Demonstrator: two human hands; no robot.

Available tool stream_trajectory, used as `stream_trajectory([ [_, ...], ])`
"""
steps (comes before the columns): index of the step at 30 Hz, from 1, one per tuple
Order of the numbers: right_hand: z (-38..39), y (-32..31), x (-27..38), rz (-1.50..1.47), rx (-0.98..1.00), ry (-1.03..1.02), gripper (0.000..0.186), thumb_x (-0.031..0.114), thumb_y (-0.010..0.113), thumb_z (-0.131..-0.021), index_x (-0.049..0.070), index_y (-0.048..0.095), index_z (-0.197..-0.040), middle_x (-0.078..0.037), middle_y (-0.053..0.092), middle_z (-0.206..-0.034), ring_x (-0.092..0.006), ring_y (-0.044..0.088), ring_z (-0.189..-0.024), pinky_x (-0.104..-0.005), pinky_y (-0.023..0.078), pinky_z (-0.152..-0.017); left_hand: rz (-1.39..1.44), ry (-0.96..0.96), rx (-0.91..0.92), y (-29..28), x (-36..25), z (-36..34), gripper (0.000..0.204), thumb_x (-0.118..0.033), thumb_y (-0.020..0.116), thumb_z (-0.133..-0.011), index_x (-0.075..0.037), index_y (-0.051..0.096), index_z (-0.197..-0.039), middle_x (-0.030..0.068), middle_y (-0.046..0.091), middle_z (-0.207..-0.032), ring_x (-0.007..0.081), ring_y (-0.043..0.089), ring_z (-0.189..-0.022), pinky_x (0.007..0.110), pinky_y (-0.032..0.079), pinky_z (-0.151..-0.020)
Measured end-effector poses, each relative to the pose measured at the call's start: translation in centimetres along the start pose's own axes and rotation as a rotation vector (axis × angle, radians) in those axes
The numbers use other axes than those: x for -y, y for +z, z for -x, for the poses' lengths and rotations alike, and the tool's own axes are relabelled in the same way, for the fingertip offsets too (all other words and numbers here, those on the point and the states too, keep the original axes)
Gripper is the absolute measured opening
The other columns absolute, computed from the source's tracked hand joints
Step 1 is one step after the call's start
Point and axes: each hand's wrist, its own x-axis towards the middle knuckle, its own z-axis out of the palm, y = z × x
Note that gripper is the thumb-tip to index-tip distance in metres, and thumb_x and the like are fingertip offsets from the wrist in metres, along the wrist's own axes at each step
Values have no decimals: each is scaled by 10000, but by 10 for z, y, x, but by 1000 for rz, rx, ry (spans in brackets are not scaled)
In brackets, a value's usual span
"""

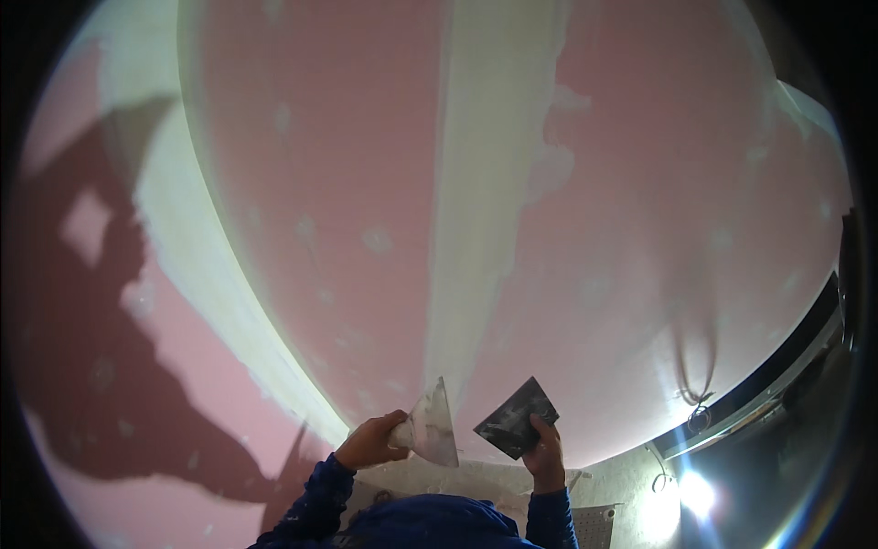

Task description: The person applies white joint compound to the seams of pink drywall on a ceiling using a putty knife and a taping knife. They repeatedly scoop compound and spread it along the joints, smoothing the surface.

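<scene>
My left hand [368, 443] is closed round the handle of a wide putty knife [433, 426], whose flared blade is pale and streaked with whitish smears. In my right hand [547, 457] is a dark, flat, four-sided plate [512, 423] with white smears across its face. My thumb presses on that face, while the other fingers are mostly hidden behind it. The two tools are held a little apart, in front of my body. Beyond them is pink plasterboard [366, 165] with a broad cream band of joint compound [489, 137] and scattered pale filled spots.
A second cream band [197, 220] follows the corner at left, where a large shadow falls on the pink board. At right, a thin wire loop [699, 418] hangs from the board near a dark gap. A bright lamp [697, 494] shines low right, near a perforated panel [596, 528].
</scene>
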Motion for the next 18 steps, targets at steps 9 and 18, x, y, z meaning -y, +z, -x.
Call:
stream_trajectory([
  [9, 13, -10, -31, 320, 10, -159, 356, 100, 653, -974, 33, 576, -1314, -103, 669, -1235, -280, 673, -1138, -443, 555, -996, 96, -48, 26, 8, 18, 4, 562, -199, 817, -774, -46, 580, -1261, 202, 713, -1013, 367, 715, -942, 418, 546, -838],
  [18, 52, -38, -27, -47, -233, -154, 349, 121, 659, -979, 53, 599, -1315, -87, 686, -1214, -257, 680, -1116, -419, 565, -969, -70, 57, 161, -7, -14, -13, 592, -196, 834, -758, -38, 601, -1278, 202, 710, -1092, 377, 704, -999, 424, 547, -881],
])
